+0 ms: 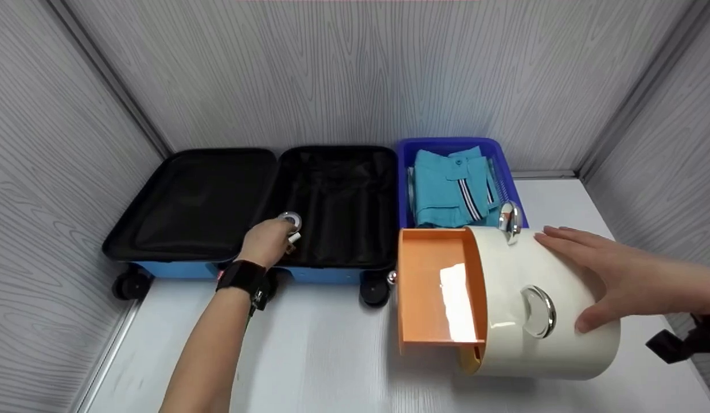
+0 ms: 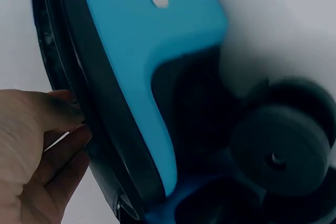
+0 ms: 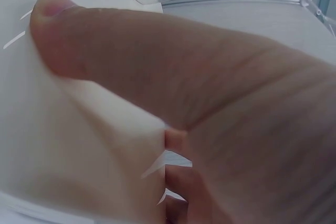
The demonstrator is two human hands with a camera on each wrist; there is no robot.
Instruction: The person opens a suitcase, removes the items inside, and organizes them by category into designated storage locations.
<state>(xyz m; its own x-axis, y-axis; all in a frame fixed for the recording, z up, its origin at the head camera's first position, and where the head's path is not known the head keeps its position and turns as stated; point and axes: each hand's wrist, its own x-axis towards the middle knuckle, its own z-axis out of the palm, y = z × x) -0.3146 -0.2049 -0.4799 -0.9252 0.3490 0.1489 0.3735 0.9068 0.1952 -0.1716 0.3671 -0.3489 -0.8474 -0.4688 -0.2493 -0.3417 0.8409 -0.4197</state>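
My left hand [image 1: 266, 244] is over the near edge of the open black-lined suitcase [image 1: 349, 206], close to its middle hinge. Its fingers pinch a small object [image 1: 290, 219] with a silvery ring-like part and a white end piece; the kind is unclear. In the left wrist view, the suitcase rim [image 2: 100, 87] passes beside the fingers and the object is hidden. My right hand [image 1: 624, 275] rests with spread fingers on a cream rounded storage box [image 1: 515, 321] with chrome handles. An orange drawer [image 1: 432, 287] sticks out from the box's left side. In the right wrist view, the thumb [image 3: 68, 40] touches the cream surface.
A blue basket [image 1: 409, 149] with folded teal clothes [image 1: 447, 189] stands right of the suitcase, behind the box. The suitcase lid half [image 1: 200, 201] lies flat at left. Black wheels [image 1: 375, 289] stick out in front. Grey wood-grain panels [image 1: 332, 69] enclose the white table [image 1: 326, 355].
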